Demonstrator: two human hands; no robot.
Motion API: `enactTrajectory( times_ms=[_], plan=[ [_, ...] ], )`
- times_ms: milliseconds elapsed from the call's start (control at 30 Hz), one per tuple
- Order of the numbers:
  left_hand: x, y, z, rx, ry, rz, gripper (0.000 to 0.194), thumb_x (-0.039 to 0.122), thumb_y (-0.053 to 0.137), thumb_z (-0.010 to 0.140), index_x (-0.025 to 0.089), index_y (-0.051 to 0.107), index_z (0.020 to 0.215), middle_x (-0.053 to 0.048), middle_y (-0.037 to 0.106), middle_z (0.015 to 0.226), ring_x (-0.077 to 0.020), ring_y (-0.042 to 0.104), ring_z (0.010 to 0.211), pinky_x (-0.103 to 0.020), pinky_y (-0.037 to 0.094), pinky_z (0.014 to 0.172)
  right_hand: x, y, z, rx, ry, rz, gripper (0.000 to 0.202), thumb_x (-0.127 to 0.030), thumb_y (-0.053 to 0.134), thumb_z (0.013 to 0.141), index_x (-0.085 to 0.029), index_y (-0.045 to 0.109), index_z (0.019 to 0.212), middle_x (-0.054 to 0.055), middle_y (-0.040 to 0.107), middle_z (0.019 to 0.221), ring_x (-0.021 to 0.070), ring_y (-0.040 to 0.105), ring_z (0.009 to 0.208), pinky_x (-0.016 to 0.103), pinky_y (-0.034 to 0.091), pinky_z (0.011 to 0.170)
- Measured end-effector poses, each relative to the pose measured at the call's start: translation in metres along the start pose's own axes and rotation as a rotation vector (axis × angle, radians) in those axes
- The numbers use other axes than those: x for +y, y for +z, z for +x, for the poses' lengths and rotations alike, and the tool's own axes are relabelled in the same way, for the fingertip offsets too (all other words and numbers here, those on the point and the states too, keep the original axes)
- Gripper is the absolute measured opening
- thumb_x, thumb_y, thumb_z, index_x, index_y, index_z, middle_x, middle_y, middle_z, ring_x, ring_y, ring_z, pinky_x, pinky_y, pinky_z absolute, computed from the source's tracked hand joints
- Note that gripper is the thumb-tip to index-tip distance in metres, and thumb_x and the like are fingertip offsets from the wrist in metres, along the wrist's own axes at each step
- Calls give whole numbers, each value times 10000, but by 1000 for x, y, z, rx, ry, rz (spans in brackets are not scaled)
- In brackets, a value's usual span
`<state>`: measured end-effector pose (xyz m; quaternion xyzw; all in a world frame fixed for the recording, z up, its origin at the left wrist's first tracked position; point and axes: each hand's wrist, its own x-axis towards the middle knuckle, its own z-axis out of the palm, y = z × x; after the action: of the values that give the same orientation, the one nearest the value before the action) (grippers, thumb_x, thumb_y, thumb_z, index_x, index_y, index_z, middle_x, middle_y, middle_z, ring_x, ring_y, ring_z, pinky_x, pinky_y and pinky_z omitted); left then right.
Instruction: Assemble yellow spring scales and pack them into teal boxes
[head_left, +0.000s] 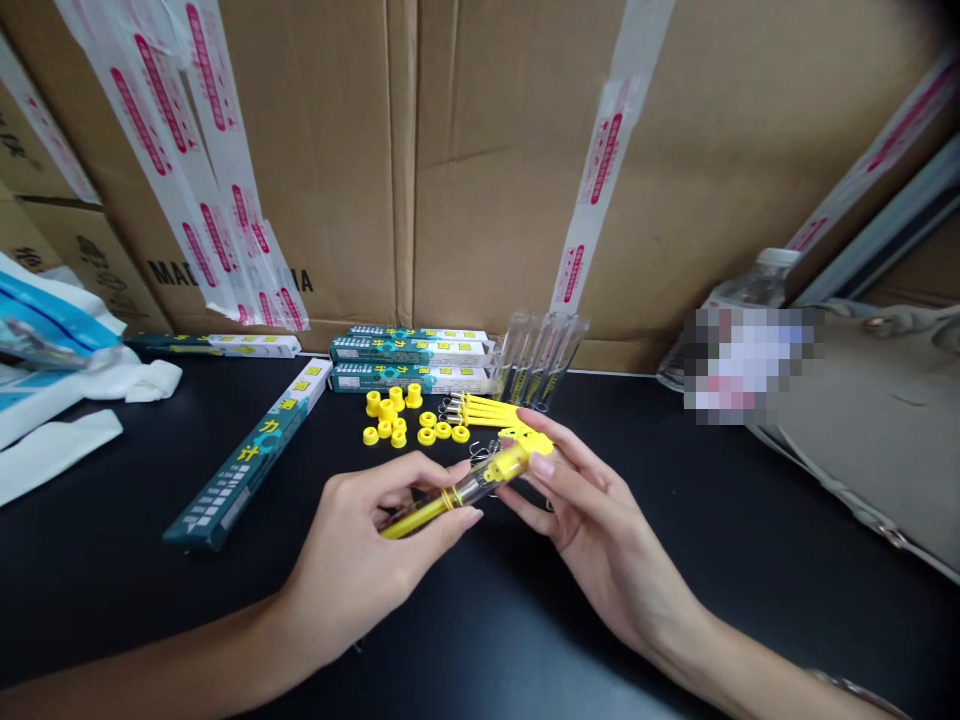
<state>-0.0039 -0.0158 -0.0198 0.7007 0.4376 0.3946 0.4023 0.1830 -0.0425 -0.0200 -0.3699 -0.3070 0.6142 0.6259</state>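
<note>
My left hand is wrapped around the clear tube of a spring scale with a yellow rod inside. At the tube's upper right end, my right hand pinches the yellow end piece between thumb and fingers. The scale is tilted, its right end higher. Just beyond my hands lie several yellow plastic caps and rings and a row of yellow rods with springs. Metal hooks show partly behind the scale. Several clear empty tubes stand leaning at the back.
Green and white printed boxes are stacked at the back; another box lies slanted at left. Plastic packaging sits at far left. On the right are a bottle and a beige bag. Large cardboard cartons wall off the black table.
</note>
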Motion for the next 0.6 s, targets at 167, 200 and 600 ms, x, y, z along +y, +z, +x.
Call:
enactTrajectory(
  times_ms=[167, 200, 600],
  plan=[
    [0, 0, -3, -4, 19, -6, 142, 321, 729, 770, 200, 686, 830, -26, 798, 942, -223, 756, 755, -259, 604, 667, 1, 2, 0, 28, -32, -56, 437, -323, 798, 770, -313, 676, 1190, -18, 698, 871, 188, 653, 989, 359, 570, 901],
    [-1, 0, -3, -5, 18, -5, 138, 321, 725, 777, 201, 685, 832, -23, 797, 940, -222, 756, 760, -259, 603, 672, 2, 2, 0, 32, -36, -62, 436, -323, 803, 766, -310, 680, 1184, -21, 695, 864, 183, 654, 981, 348, 570, 899],
    [-3, 4, 0, 11, -19, -9, 168, 341, 737, 771, 204, 701, 861, -29, 793, 982, -233, 757, 795, -288, 612, 734, 7, -2, 3, 6, -43, -45, 113, -285, 780, 807, -207, 715, 856, -13, 703, 946, 109, 657, 924, 241, 562, 893]
  ],
)
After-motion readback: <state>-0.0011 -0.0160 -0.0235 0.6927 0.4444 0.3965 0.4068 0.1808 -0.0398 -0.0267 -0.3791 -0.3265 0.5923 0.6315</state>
